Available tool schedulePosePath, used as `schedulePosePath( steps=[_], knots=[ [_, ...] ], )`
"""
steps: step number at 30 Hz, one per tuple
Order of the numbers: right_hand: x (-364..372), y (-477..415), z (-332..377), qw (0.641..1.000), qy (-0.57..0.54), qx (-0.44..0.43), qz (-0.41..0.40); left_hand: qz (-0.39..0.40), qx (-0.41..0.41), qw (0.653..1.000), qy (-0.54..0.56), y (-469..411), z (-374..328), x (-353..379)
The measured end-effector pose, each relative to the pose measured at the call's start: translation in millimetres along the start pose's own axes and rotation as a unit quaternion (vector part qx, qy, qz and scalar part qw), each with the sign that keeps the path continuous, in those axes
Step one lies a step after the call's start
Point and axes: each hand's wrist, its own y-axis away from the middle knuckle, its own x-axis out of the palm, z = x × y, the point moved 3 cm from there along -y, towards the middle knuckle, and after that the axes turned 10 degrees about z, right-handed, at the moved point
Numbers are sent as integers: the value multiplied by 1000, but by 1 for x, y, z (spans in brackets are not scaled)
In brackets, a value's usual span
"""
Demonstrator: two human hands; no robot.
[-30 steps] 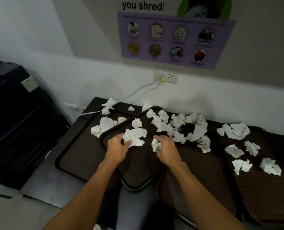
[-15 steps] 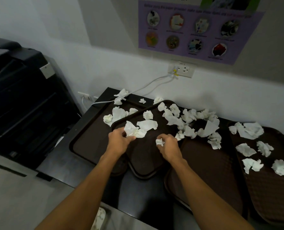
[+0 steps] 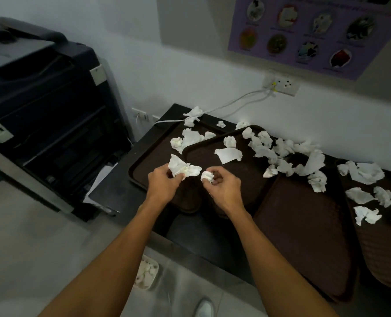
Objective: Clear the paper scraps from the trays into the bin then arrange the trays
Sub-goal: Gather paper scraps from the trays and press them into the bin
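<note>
Left hand (image 3: 164,186) tight around a paper wad (image 3: 182,168), right hand (image 3: 224,189) tight around a smaller scrap (image 3: 207,176).

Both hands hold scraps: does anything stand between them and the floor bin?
Nothing visible does. The left hand and right hand hold scraps above the trays; the bin sits open-topped on the floor below the counter edge.

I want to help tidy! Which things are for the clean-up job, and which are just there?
For the job: left hand holding a paper wad; right hand pinching a small scrap; loose scraps; brown trays; bin on the floor.
Just there: printer; poster; wall socket; white cable; shoe.
</note>
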Motion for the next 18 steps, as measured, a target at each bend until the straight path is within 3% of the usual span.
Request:
schedulePosePath(
  steps=[9,18],
  knots=[
    [120,60,46,998,-48,-12,49,-66,-44,997,-9,72,92,-95],
    [244,106,43,992,-36,-11,118,-87,-129,988,7,131,206,-153]
  ],
)
